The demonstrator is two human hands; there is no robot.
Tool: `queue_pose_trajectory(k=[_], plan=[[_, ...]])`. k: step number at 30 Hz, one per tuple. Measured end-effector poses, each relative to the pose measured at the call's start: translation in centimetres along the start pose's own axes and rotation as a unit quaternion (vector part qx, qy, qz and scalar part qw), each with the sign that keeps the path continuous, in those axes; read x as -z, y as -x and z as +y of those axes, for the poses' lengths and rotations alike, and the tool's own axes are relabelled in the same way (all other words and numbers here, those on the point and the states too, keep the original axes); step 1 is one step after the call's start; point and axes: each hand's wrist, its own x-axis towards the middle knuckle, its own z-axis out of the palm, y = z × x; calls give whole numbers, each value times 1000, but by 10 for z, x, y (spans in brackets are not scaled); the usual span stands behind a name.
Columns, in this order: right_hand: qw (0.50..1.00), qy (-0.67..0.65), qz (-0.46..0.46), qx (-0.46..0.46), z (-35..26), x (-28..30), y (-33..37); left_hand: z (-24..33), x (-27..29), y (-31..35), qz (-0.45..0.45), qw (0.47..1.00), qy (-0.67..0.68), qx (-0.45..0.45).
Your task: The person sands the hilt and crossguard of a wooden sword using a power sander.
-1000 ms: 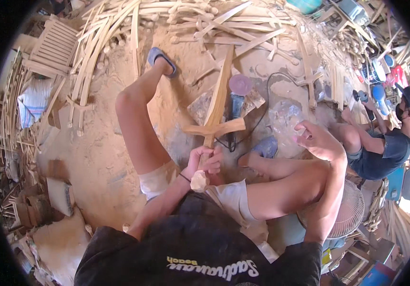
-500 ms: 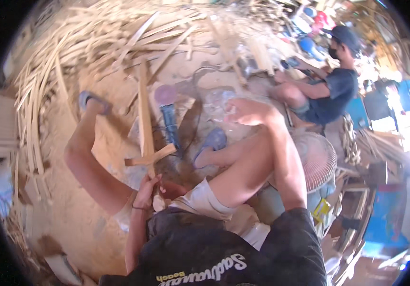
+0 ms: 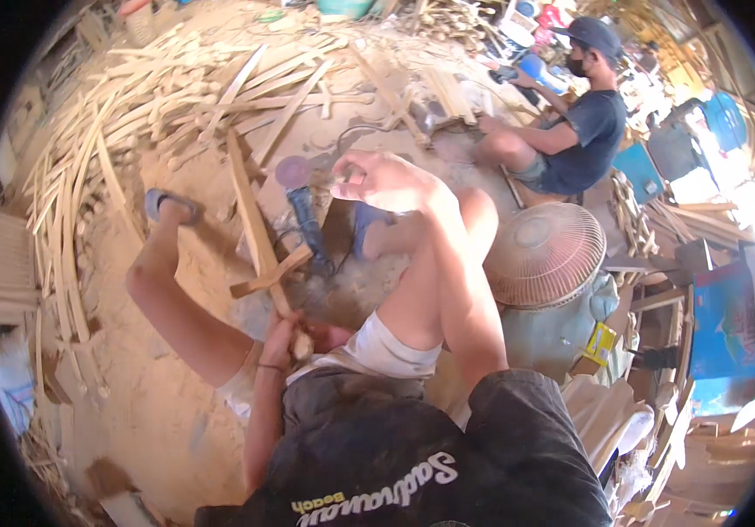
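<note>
A pale wooden sword [image 3: 253,211] with a crossguard lies lengthwise between my legs, its blade pointing away toward the wood pile. My left hand [image 3: 279,341] is closed round its handle, just below the crossguard. To the right of the blade, an angle grinder [image 3: 309,224] with a dark blue body and a round purplish disc rests on the dusty ground. My right hand [image 3: 384,182] is raised above my right leg, right of the disc. Its fingers are loosely bent with a gap between them, and nothing shows in it.
Many carved wooden sticks [image 3: 145,114] are heaped at the far left. A round fan [image 3: 546,255] stands by my right knee. Another person [image 3: 575,132] sits at the far right. A blue box [image 3: 733,325] is at the right edge.
My right hand has moved left, closer to the grinder's disc. My left hand still grips the sword handle. The view has shifted, showing more of the fan.
</note>
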Motion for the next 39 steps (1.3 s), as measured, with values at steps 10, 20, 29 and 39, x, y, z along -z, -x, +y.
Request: queue_pose_trajectory(k=[10,20,29,39], plan=[[955,-224,114,-158,97,-254,-37,24,-14,28,147,936,-294,-125],[898,-77,266,-342,115,-286,-101,22,14,25,184,915,-321,-161],[874,-345,48,-338,210,-300,-143,39,-20,5,123,962,-218,-106],[676,-695,-175,-169,192,-268,-118,18,2,-9,198,883,-410,-110]])
